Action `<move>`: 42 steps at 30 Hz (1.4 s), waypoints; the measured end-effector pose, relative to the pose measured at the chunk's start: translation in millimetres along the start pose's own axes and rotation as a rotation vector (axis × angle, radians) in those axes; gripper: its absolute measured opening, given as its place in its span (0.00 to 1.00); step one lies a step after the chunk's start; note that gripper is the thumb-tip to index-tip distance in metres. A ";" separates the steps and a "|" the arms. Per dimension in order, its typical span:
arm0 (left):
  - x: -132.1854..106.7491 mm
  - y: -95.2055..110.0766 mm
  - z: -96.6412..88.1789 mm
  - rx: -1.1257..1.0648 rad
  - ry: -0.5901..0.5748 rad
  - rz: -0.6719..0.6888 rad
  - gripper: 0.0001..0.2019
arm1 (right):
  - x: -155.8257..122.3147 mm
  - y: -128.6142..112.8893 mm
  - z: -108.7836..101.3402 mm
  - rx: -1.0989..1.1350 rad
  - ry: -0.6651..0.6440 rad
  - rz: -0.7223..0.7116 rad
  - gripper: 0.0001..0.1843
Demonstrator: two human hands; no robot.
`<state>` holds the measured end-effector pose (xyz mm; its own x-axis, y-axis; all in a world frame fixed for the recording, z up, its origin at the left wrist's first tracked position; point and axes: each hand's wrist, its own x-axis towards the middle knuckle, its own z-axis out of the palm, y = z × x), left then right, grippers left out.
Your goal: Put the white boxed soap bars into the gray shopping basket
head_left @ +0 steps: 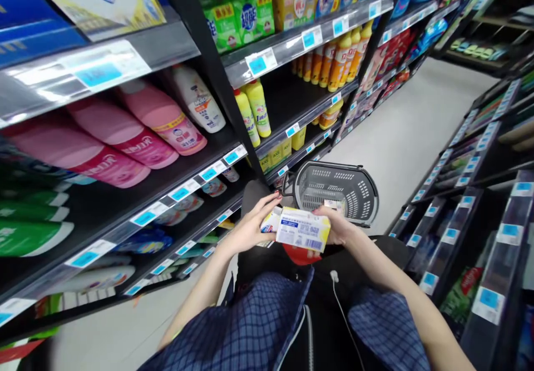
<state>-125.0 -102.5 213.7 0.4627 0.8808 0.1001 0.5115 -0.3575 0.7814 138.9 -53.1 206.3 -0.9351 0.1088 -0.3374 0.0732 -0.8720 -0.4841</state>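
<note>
In the middle of the head view, a white and yellow soap box (303,231) with blue print and a barcode is held between my two hands. My left hand (253,225) is closed at its left end, around a white and yellow part (270,221) with a blue and red logo. Whether that part is a second box, I cannot tell. My right hand (339,225) grips the right end, its fingers partly hidden behind the box. Beyond the hands, a grey plastic shopping basket (359,177) stands on the floor with a small pale package (335,206) in it.
Shelves (179,184) on the left carry pink bottles (162,116), a white bottle (199,99) and yellow bottles (259,108). Green packs (249,20) stand higher up. On the right runs another rack (456,223) with price tags. Pale aisle floor (438,104) stretches ahead between them.
</note>
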 end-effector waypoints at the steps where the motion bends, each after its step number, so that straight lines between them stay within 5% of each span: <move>1: 1.1 -3.4 1.4 -0.014 -0.002 0.010 0.43 | 3.3 0.3 -1.6 0.013 0.004 0.031 0.32; 7: 17.7 -20.4 8.7 -0.142 0.035 0.102 0.33 | 12.9 -13.3 -4.4 0.050 -0.004 0.134 0.34; 12: 36.3 -34.3 19.2 -0.336 0.065 0.065 0.42 | 23.2 -31.3 -28.4 0.032 -0.097 0.156 0.32; 15: 50.3 -40.4 24.6 -0.438 0.130 0.017 0.37 | 26.4 -44.0 -44.8 -0.084 0.164 0.058 0.27; 18: 65.3 -43.5 23.9 -0.426 0.207 -0.010 0.34 | 19.9 -62.0 -45.4 -0.542 0.690 -0.390 0.23; 20: 74.4 -42.4 19.3 -0.330 0.251 -0.030 0.33 | 13.1 -73.9 -35.7 -1.044 0.843 -0.645 0.25; 24: 88.2 -30.6 6.9 -0.130 0.228 -0.134 0.30 | 9.8 -87.1 -11.9 -1.891 0.790 -0.594 0.34; 28: 95.6 -19.9 3.4 -0.079 0.177 -0.212 0.29 | 17.1 -87.9 -6.4 -2.127 0.745 -0.474 0.27; 32: 97.6 -23.8 7.4 -0.150 0.223 -0.207 0.33 | 8.0 -85.9 -15.1 -1.940 0.761 -0.579 0.27; 38: 91.9 -36.1 4.7 -0.572 0.318 -0.545 0.50 | -23.9 -78.7 -27.2 -0.818 0.736 -0.943 0.36; 42: 88.5 -31.2 4.9 -0.790 0.333 -0.674 0.48 | -16.4 -69.3 -33.1 -0.380 0.633 -0.837 0.41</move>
<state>-96.5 -14.9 195.2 -0.0182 0.9034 -0.4285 -0.0782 0.4259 0.9014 160.6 21.3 218.7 -0.4012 0.9118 -0.0871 -0.2943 -0.2184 -0.9304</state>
